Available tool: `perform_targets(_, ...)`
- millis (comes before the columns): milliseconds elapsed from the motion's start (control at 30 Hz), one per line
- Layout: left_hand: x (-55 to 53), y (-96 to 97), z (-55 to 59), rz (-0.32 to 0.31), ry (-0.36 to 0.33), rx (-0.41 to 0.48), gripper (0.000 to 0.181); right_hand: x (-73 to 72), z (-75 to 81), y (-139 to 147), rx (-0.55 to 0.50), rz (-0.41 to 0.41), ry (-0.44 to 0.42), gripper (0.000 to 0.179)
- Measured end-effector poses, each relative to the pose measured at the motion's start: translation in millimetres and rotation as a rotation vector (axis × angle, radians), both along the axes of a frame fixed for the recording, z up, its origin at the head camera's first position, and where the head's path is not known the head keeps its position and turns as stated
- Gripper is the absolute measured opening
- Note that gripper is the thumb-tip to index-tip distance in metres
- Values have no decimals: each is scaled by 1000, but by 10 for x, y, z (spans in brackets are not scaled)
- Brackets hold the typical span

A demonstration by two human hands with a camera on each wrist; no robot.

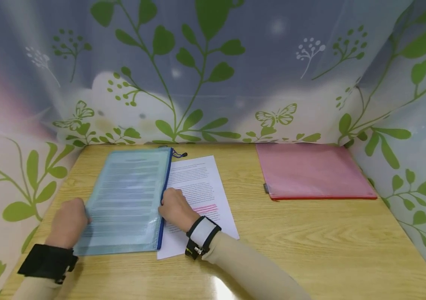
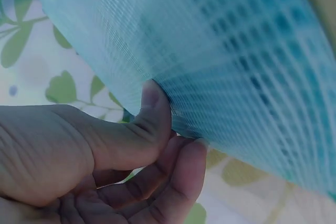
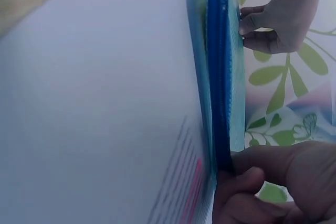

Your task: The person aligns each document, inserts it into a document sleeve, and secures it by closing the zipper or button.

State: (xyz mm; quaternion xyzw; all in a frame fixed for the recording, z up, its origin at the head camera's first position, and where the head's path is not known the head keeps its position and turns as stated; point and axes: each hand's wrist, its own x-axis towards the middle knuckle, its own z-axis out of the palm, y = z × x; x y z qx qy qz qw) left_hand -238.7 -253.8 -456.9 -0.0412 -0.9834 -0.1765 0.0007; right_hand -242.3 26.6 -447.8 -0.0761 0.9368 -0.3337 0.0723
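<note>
A translucent blue mesh zipper pouch [image 1: 126, 204] lies on the left of the table, with printed text showing through it. My left hand [image 1: 68, 221] pinches its left edge between thumb and fingers, as the left wrist view shows closely. At the opposite side, my right hand [image 1: 177, 208] pinches the dark blue zipper edge [image 3: 220, 77]. A printed sheet of paper [image 1: 201, 179] with pink highlighted lines lies beside the zipper, its left part hidden by the pouch. My right wrist passes over that sheet.
A pink zipper pouch [image 1: 314, 171] with a red zipper lies at the back right of the wooden table [image 1: 310, 250]. A leaf-patterned curtain [image 1: 213, 83] hangs behind the table and along both sides. A dark cord pull [image 1: 180, 154] sticks out at the blue pouch's top corner.
</note>
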Motion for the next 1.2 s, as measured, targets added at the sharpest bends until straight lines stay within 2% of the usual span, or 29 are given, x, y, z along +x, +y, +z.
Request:
perform_targets(100,-11,-60,-7,10,40,-10,6,-19,-1,-112,25,8,-3,46)
perform_targets(267,-24,-144,-24,45,137,-26,18,-79,4,-272,71,28,5,30)
perform_targets(467,-119,-225,-30,49,115,-39,23,-194,6,-375,93,61,76,28)
perform_targets(533,-157,-233,-33,36,138,-51,23,-225,-4,-405,89,51,89,29)
perform_targets(700,-174,-245,-19,43,183,-66,25,-265,-63,-510,73,38,69,27)
perform_targets(867,-192,-258,0,57,162,-99,27,-295,-94,-586,54,-3,23,20)
perform_targets(1067,-281,-302,-22,88,194,-97,28,-381,-101,-672,80,-49,13,26)
perform_targets(1200,-352,-330,-28,105,169,-98,25,-430,-90,-720,99,-68,3,28)
